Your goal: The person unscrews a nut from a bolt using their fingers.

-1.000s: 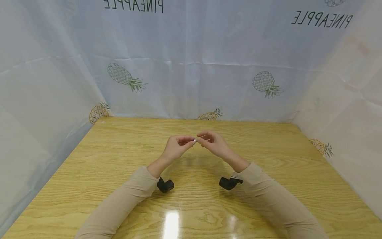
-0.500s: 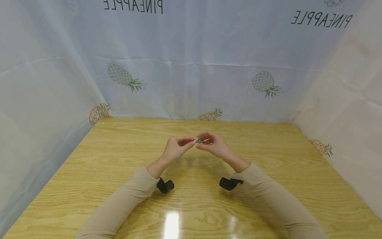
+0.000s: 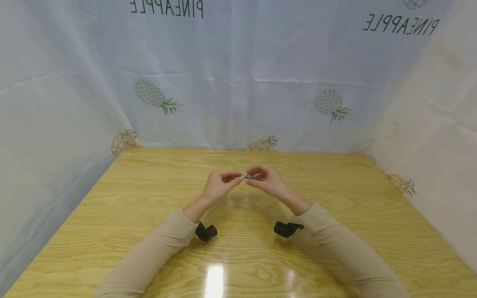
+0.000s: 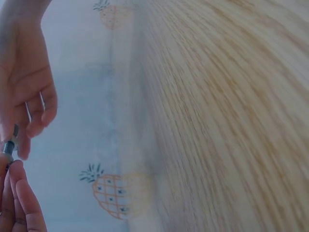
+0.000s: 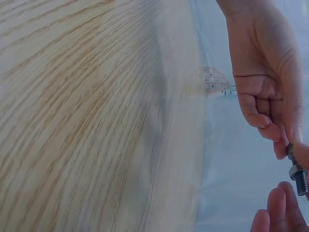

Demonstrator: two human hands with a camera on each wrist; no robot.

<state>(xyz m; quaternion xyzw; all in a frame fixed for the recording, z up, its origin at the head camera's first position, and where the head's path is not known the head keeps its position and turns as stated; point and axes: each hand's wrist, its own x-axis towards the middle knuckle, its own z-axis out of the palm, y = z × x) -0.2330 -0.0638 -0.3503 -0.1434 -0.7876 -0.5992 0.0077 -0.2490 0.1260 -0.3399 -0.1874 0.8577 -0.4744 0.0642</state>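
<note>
My left hand point(image 3: 219, 182) pinches the head end of a small metal bolt point(image 3: 245, 176) between thumb and fingers. The bolt lies level over the table, its threaded end pointing right. In the right wrist view a nut point(image 5: 296, 172) sits partway along the thread point(image 5: 301, 185). My right hand point(image 3: 271, 181) is around the threaded end, its thumb and fingers apart with the bolt's tip in the gap. The left wrist view shows the bolt point(image 4: 9, 146) between both hands, partly covered by fingertips.
The wooden table point(image 3: 149, 198) stretches out below both hands. White cloth point(image 3: 231, 111) printed with pineapples closes off the back and sides. Black wrist-worn pieces point(image 3: 286, 229) hang under the beige sleeves point(image 3: 335, 236).
A second ago the right fingertips were close together near the bolt, covering much of it. They have since spread apart, showing the bolt and nut. The left hand keeps its place.
</note>
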